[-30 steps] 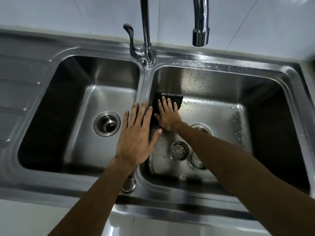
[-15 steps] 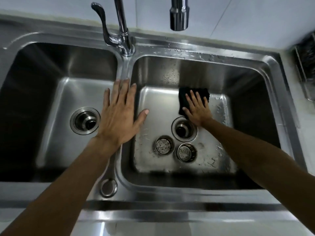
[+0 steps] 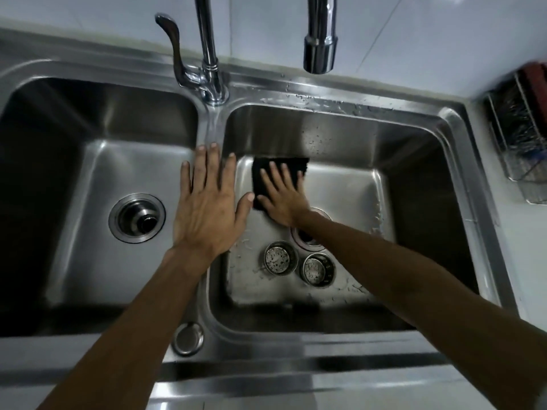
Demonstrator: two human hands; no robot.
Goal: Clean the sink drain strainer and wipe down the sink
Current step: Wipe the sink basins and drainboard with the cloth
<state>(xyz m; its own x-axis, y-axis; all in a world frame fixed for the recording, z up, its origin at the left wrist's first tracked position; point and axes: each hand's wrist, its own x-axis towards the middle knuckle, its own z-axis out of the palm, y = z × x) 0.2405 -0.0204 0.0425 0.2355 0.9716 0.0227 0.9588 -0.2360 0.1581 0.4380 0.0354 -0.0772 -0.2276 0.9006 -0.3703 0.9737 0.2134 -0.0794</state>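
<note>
Wiping is under way in the head view, the only one given. Half a second ago the black cloth (image 3: 281, 163) lay near the middle of the back edge of the right basin (image 3: 349, 134). Now it sits toward that basin's back-left corner, at about 11 o'clock from the drain opening (image 3: 306, 236), close to where it was a second ago. That reads as a back-and-forth stroke along the back of the floor. The wipe-down looks well in hand but unfinished, since water beads show on the back wall, on the rim of the sink (image 3: 355, 97) and on the front of the floor.

One drain strainer (image 3: 280, 258) and a second strainer (image 3: 318, 269) stand out of the drain on the wet floor. They sit side by side at 6 to 7 o'clock from the opening, and neither hand touches them. Whether they are clean is too small to tell.

The right hand (image 3: 284, 199) lies flat on the cloth, fingers straight and fanned toward 12 o'clock. It presses the cloth down rather than clutching it, and the forearm reaches in from 4 o'clock across the opening. The left hand (image 3: 207, 208), at 9 o'clock from the right hand, is flat too and holds nothing. Its fingers are straight and spread, seemingly braced on the divider between the basins as before, with the thumb pointing toward the cloth.
</note>
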